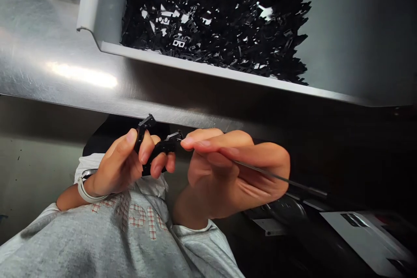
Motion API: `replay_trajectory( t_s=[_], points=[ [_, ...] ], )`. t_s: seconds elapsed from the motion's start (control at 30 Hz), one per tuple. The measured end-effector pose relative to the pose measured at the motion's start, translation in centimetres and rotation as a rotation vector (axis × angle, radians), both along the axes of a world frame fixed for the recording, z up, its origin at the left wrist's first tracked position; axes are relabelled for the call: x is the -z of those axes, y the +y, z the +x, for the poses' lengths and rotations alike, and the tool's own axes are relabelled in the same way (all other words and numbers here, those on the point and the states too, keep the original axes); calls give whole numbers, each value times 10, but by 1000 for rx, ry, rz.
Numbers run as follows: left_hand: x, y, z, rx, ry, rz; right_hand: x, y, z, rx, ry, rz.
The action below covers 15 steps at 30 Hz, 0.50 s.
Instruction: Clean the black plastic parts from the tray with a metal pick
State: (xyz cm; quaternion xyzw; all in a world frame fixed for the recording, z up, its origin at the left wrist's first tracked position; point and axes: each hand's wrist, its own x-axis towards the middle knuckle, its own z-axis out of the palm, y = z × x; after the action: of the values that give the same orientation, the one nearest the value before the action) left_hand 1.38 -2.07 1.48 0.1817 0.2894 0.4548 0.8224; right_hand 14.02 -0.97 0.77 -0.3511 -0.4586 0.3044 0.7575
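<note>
Just on the body side of the metal table's [39, 58] front edge, there were both hands! The left hand [119, 165] grasped black pieces [142, 130], one rising between thumb and finger, another lower across the fingers. The right hand [228, 178] pinched a thin rod [293, 184], near end right up by the lower piece, contact impossible to tell, far end jutting rightward into open air! Past that edge, a strip of metal separated the hands from the pale tray [195, 66], heaped with black parts [228, 21].

Hard glare on metal tabletop [61, 52]; dim, blurry lower right.
</note>
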Motion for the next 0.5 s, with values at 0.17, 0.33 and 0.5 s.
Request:
replay_trajectory(
  t_s=[0.17, 0.33, 0.5],
  points=[
    [1, 1, 0, 6, -47, -15, 4, 3, -1, -11, 28, 28],
    [2, 0, -1, 4, -82, -13, 4, 3, -2, -31, 70, 62],
    [2, 1, -1, 6, -72, -9, 2, 3, -3, -41, 47, 32]
  ],
)
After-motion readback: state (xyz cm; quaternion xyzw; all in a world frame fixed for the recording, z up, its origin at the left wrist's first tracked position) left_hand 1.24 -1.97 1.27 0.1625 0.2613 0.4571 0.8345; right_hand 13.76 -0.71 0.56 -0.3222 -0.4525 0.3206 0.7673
